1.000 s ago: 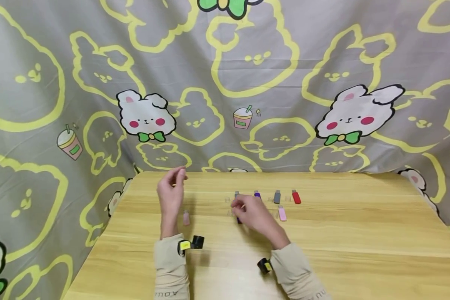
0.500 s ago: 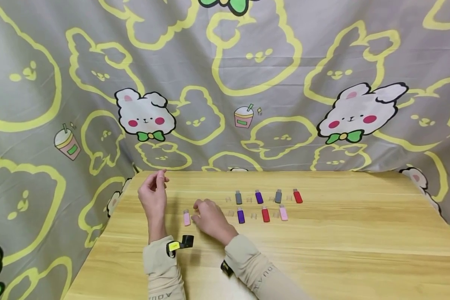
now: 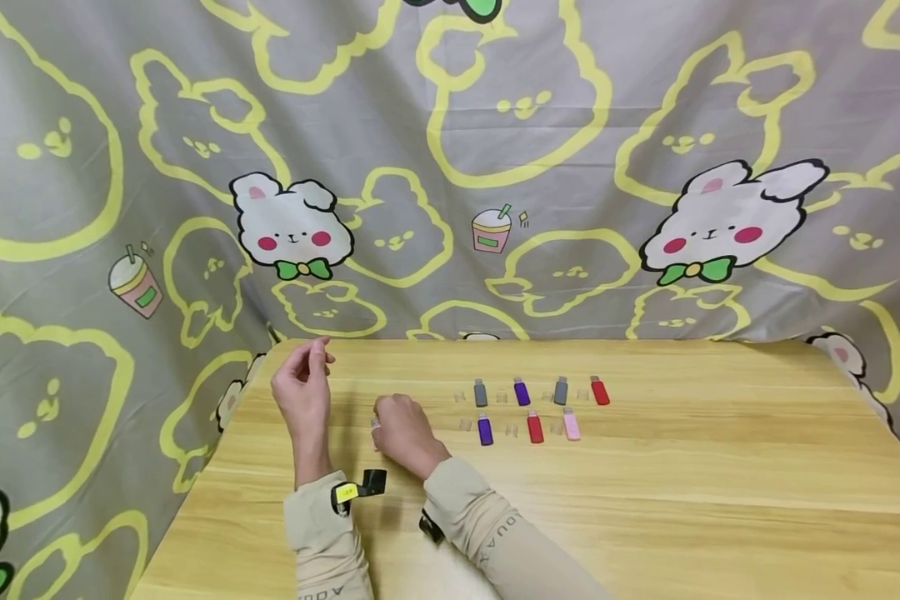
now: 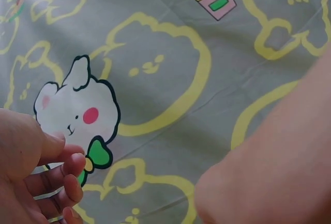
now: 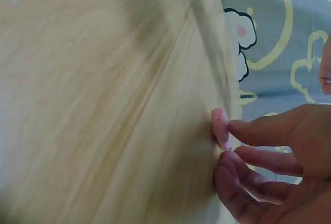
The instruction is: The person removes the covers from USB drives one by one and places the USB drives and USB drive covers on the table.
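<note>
A pink USB flash drive (image 5: 219, 122) lies on the wooden table, mostly covered by my right hand (image 3: 405, 432) in the head view. The right thumb and fingers pinch it near its metal plug end. My left hand (image 3: 302, 396) is raised at the left, fingers loosely curled, holding nothing. To the right, two rows of USB flash drives lie uncapped: a grey drive (image 3: 481, 392), a purple drive (image 3: 522, 392), a red drive (image 3: 599, 391) and another pink drive (image 3: 572, 425) among them.
Small clear caps, such as one clear cap (image 3: 466, 425), lie left of the drives in the rows. The wooden table (image 3: 682, 492) ends at a grey patterned curtain (image 3: 555, 183) behind and at the left. Both wrists wear cameras.
My right hand has moved left from the rows of drives to the pink flash drive and now pinches it. The left hand has shifted left, staying raised.
</note>
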### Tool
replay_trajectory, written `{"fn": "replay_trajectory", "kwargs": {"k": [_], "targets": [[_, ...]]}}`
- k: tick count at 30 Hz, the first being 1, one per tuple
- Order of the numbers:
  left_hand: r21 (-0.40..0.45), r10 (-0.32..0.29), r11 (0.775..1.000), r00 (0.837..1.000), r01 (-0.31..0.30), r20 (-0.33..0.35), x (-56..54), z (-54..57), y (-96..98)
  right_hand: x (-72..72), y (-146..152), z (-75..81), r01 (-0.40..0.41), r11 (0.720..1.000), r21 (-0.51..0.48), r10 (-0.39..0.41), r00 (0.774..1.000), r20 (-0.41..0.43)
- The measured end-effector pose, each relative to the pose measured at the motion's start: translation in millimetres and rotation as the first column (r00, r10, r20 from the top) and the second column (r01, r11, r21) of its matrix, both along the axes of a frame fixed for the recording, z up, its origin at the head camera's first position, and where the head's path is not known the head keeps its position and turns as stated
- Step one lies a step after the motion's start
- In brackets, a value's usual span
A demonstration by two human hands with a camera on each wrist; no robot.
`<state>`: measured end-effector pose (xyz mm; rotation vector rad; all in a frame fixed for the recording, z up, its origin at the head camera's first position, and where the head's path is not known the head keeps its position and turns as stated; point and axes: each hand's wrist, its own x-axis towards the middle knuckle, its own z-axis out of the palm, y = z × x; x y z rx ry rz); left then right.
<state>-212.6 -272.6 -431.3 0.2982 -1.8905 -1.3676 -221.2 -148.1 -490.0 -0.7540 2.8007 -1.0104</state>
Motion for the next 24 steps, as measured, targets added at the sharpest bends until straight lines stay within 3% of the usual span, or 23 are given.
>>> {"fn": "replay_trajectory", "kwargs": {"k": [13,17,20,24], "targets": [[0.019,-0.014,1.000,0.999,0.013,0.031,3.6,2.6,-0.9,9.6,-4,9.5,-0.054,0.998,0.032,0.050,0.993,0.102],[0.020,-0.016,1.000,0.999,0.015,0.044,3.9,3.9,-0.8,11.7,5,10.2,-0.074,0.997,0.021,0.072,0.993,0.093],[0.020,-0.021,1.000,0.999,0.021,0.043,3.2,4.7,0.5,12.5,18,11.9,-0.071,0.997,-0.015,0.072,0.994,0.086],[0.007,-0.061,0.998,0.996,0.060,0.059,1.8,4.9,3.7,13.1,41,15.8,-0.029,0.992,-0.122,0.049,0.985,0.163]]}}
